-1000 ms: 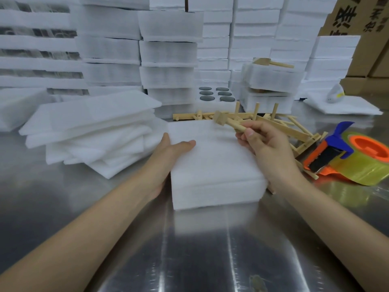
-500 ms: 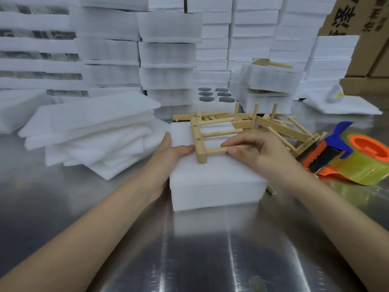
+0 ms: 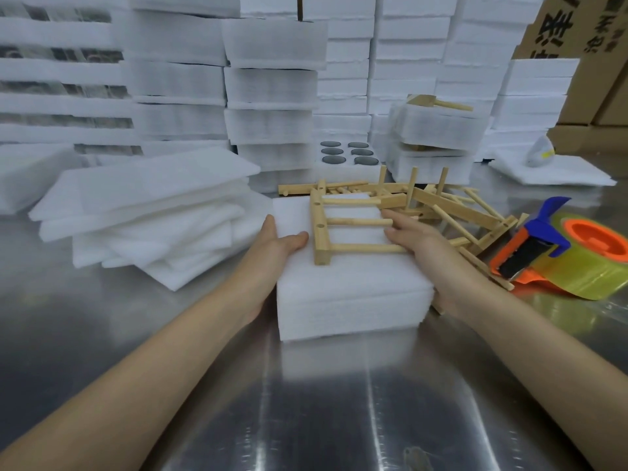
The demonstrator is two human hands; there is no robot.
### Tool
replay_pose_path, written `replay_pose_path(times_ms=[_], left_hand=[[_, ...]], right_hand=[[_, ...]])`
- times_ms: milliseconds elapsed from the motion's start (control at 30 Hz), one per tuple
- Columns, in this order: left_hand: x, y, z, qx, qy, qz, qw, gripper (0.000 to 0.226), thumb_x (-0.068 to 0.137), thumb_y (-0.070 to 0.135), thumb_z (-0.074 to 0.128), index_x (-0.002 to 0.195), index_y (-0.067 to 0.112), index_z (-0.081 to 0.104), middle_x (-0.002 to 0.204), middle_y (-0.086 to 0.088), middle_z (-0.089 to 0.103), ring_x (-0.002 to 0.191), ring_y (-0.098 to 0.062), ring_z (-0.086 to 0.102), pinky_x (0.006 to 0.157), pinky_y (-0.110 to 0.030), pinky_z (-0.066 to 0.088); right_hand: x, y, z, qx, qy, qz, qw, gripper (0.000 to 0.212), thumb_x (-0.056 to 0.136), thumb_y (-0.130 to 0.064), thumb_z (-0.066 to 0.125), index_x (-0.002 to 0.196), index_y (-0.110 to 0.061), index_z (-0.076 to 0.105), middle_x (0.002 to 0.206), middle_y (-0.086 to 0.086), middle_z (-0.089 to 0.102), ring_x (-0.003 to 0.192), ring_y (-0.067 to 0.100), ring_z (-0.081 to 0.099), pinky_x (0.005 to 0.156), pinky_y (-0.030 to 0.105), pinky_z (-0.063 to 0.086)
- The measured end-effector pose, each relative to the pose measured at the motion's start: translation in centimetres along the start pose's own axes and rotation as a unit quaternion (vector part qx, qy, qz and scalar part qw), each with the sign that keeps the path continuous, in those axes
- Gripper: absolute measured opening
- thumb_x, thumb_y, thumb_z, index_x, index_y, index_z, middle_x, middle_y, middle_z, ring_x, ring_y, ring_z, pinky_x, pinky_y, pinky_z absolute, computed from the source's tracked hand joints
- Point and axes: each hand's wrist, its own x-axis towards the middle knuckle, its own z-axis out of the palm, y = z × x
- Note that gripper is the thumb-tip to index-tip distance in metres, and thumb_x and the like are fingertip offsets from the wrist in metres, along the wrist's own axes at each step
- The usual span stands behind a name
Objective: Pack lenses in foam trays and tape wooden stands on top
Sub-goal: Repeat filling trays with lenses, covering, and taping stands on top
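- The foam block [image 3: 353, 294] sits on the metal table [image 3: 306, 402], right in front of the person. It's closed up, so I can't see whether there are lenses inside.
- The wooden stand [image 3: 343, 229] lies flat on the far half of the block's top, with its long rail on the left and its dowels running right. Flat is probably how it has to sit for tape to go over it.
- The left hand [image 3: 275, 246] is braced against the block's left side with the thumb lying on top. The fingers are straight and not gripping, so I'd say it's just stopping the block from sliding.
- The right hand [image 3: 418, 243] rests its fingers, spread and fairly flat, on the right ends of the dowels. It looks like pressing down rather than a pinch.
- The tape dispenser [image 3: 560, 253] waits on the right, just beyond the pile of spare stands [image 3: 458, 205]. It's handy for that right hand, which I'd guess goes there next.
- Further back there's an open tray with dark lenses [image 3: 343, 154] showing in its holes. A stack of loose foam sheets [image 3: 146, 205] sits to the left.
- A second ago the right hand had the stand pinched and up in the air over the block's far right corner. Half a second ago it was laying it down, and now the stand is down and the pinch has let go into a flat press.
- The left hand, the block and the dispenser haven't budged.
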Motion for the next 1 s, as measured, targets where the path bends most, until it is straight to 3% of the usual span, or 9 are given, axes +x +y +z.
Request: replay_pose_path(times_ms=[100,167,233,333,433,533,667,800,1000], left_hand=[[-0.1,0.2,0.1,0.008,-0.003,-0.002,1.0,0.026,0.095,0.022,0.056,0.082,0.038,0.042,0.063,0.038,0.062,0.069,0.012,0.066,0.071,-0.023,0.048],[-0.1,0.2,0.1,0.019,0.001,-0.003,1.0,0.021,0.096,0.024,0.055,0.084,0.037,0.043,0.066,0.036,0.064,0.074,0.009,0.067,0.073,-0.024,0.049],[0.0,0.2,0.1,0.014,0.016,-0.001,1.0,0.018,0.098,0.027,0.05,0.104,0.042,0.042,0.086,0.036,0.06,0.09,0.005,0.063,0.084,-0.025,0.048],[-0.2,0.7,0.3,0.01,0.022,0.003,1.0,0.052,0.1,0.03,0.046,0.148,0.029,0.027,0.108,0.028,0.048,0.108,-0.002,0.055,0.1,-0.028,0.042],[-0.1,0.6,0.3,0.013,0.025,0.003,1.0,0.054,0.101,0.028,0.046,0.15,0.023,0.025,0.093,0.031,0.044,0.093,0.007,0.052,0.089,-0.025,0.042],[-0.1,0.7,0.3,0.015,0.031,0.0,0.999,0.054,0.101,0.029,0.046,0.15,0.024,0.025,0.101,0.03,0.046,0.096,0.005,0.053,0.088,-0.024,0.043],[-0.4,0.8,0.3,0.012,0.036,-0.002,0.999,0.051,0.101,0.031,0.046,0.147,0.032,0.025,0.125,0.023,0.047,0.114,-0.004,0.054,0.097,-0.025,0.043],[-0.2,0.8,0.3,0.021,0.032,-0.02,0.999,0.068,0.1,0.035,0.047,0.154,0.024,0.008,0.156,0.011,0.024,0.139,-0.012,0.036,0.116,-0.036,0.028],[0.0,0.6,0.1,0.024,0.03,-0.02,0.999,0.072,0.099,0.037,0.048,0.154,0.024,0.005,0.159,0.01,0.02,0.141,-0.012,0.032,0.117,-0.036,0.026]], right_hand=[[-0.3,-0.1,-0.3,-0.044,-0.029,-0.012,0.999,0.035,0.096,-0.013,0.051,0.118,-0.037,0.062,0.132,-0.005,0.056,0.109,0.012,0.06,0.089,0.028,0.051],[-0.5,-0.4,-0.6,-0.075,-0.056,-0.028,0.995,0.034,0.098,-0.016,0.05,0.118,-0.041,0.062,0.14,-0.006,0.049,0.124,0.012,0.05,0.102,0.034,0.044],[-0.9,-0.8,-0.7,-0.098,-0.064,-0.069,0.991,0.031,0.096,-0.037,0.051,0.125,-0.048,0.056,0.148,-0.013,0.039,0.136,0.009,0.035,0.113,0.038,0.031],[-1.4,-1.2,-0.4,-0.215,-0.09,-0.127,0.964,0.056,0.074,-0.07,0.055,0.129,-0.057,0.047,0.156,-0.025,0.013,0.141,-0.005,0.009,0.111,0.03,0.015],[-1.6,-1.3,0.0,-0.248,-0.094,-0.126,0.956,0.039,0.075,-0.051,0.064,0.114,-0.044,0.065,0.151,-0.021,0.027,0.137,-0.007,0.021,0.109,0.024,0.018],[-1.4,-1.2,-0.1,-0.215,-0.093,-0.132,0.963,0.02,0.084,-0.033,0.065,0.101,-0.033,0.074,0.142,-0.019,0.041,0.134,-0.006,0.03,0.108,0.028,0.021],[-1.4,-1.0,-0.3,-0.181,-0.121,-0.122,0.968,0.028,0.077,-0.037,0.064,0.1,-0.028,0.077,0.144,-0.02,0.04,0.132,-0.008,0.032,0.107,0.028,0.023],[-1.4,-0.9,-0.3,-0.164,-0.129,-0.115,0.971,0.02,0.086,-0.025,0.065,0.1,-0.033,0.077,0.151,-0.022,0.031,0.136,-0.01,0.024,0.111,0.029,0.016],[-1.3,-0.8,-0.2,-0.17,-0.123,-0.119,0.971,0.024,0.08,-0.034,0.066,0.101,-0.031,0.077,0.147,-0.024,0.035,0.132,-0.012,0.029,0.1,0.02,0.024]])
